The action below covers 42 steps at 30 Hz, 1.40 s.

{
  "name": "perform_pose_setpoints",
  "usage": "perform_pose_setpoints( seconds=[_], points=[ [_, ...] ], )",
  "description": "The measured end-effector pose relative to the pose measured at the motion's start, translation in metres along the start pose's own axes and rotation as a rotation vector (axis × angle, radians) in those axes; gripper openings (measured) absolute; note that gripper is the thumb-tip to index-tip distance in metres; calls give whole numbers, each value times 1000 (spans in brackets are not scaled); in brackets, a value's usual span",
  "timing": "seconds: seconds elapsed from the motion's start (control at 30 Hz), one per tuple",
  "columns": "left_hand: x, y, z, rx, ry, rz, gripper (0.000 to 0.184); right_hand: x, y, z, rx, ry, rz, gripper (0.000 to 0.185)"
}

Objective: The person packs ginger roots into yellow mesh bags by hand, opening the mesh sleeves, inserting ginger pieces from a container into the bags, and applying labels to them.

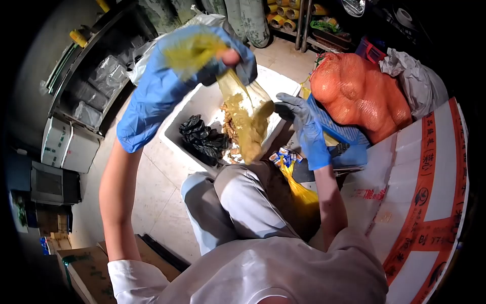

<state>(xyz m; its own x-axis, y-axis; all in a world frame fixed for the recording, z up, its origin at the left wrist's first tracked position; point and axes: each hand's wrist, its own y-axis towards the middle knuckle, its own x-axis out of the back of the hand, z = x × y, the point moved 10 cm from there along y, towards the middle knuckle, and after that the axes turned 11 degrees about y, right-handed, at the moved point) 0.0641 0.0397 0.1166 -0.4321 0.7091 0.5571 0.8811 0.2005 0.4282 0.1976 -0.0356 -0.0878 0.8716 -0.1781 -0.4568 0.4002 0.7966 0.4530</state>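
Observation:
My left hand (207, 61), in a blue glove, is raised and closed round the gathered neck of a yellow see-through plastic bag (248, 116). A bare fingertip shows through the glove. The bag hangs down with pale, lumpy contents that I cannot make out. My right hand (301, 116), also in a blue glove, is at the bag's right side with its fingers stretched toward it; whether they touch it is unclear. Below the bag stands a white foam box (174, 129) holding a crumpled black plastic bag (202, 139) and brownish knobbly pieces (229, 124), partly hidden by the yellow bag.
An orange mesh sack (359, 96) of round lumps sits at the right beside a blue plastic basket (336, 134). Yellow plastic bags (304, 195) hang by my right knee. A white carton with red tape (405, 187) is close on the right. Metal shelving (91, 66) stands left.

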Motion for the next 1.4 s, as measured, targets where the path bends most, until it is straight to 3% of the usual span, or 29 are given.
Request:
perform_pose_setpoints(
  seconds=[0.1, 0.17, 0.23, 0.27, 0.33, 0.37, 0.4, 0.43, 0.53, 0.63, 0.77, 0.83, 0.9, 0.93, 0.97, 1.03, 1.1, 1.13, 1.17, 1.23, 1.4],
  points=[
    [-10, 4, -6, 40, 261, 13, 32, -21, -8, -28, -83, 147, 53, 65],
    [-18, 8, -5, 44, -231, -1, 30, -21, -15, -69, -276, 199, 49, 57],
    [-18, 8, 16, 132, -273, -32, 23, -54, -25, -70, -504, 393, 41, 62],
    [-14, 8, 17, 95, -306, -62, 22, -66, -25, -84, -569, 345, 71, 63],
    [17, 6, 30, 93, -298, -215, 25, -94, -17, -61, -478, 446, 73, 63],
    [41, 6, 42, -10, -322, -244, 24, -104, -12, -48, -442, 469, 99, 61],
    [56, -1, 61, 40, -239, -307, 22, -102, -12, -45, -498, 389, 67, 57],
    [68, -10, 80, 93, -159, -367, 21, -98, -7, -36, -436, 110, 82, 52],
    [83, -24, 139, 280, -34, -314, 21, -91, -12, -30, -547, 184, -19, 56],
    [66, -26, 127, 269, -201, -468, 19, -80, -15, -31, -511, 94, -33, 56],
    [41, -26, 120, 363, -26, -289, 15, -50, -40, -45, -587, 61, -147, 52],
    [21, -24, 116, 343, 100, -140, 16, -31, -58, -54, -532, -53, -140, 54],
    [-7, -19, 83, -38, 510, -9, 26, -20, -66, -21, -367, -1015, -136, 59],
    [-25, -25, 64, -266, 869, -5, 33, -43, -71, 4, -109, -1349, -42, 57],
    [-40, -25, 72, -192, 888, 55, 30, -64, -81, 29, 131, -1453, -32, 50],
    [-67, -26, 70, -163, 829, 100, 29, -32, -120, 29, -37, -853, -248, 32],
    [-98, -36, 81, -126, 797, 136, 26, -7, -152, 51, 69, -805, -532, 21],
    [-117, -42, 88, -67, 740, 181, 23, 13, -168, 45, -137, -685, -694, 28],
    [-138, -50, 97, -12, 684, 229, 21, 34, -186, 41, -147, -535, -835, 28],
    [-183, -70, 134, 145, 584, 311, 22, 78, -222, 45, -67, -668, -967, 31],
    [-286, -112, 200, 446, 220, 545, 28, 112, -260, 78, -7, -607, -1228, 36]
  ],
)
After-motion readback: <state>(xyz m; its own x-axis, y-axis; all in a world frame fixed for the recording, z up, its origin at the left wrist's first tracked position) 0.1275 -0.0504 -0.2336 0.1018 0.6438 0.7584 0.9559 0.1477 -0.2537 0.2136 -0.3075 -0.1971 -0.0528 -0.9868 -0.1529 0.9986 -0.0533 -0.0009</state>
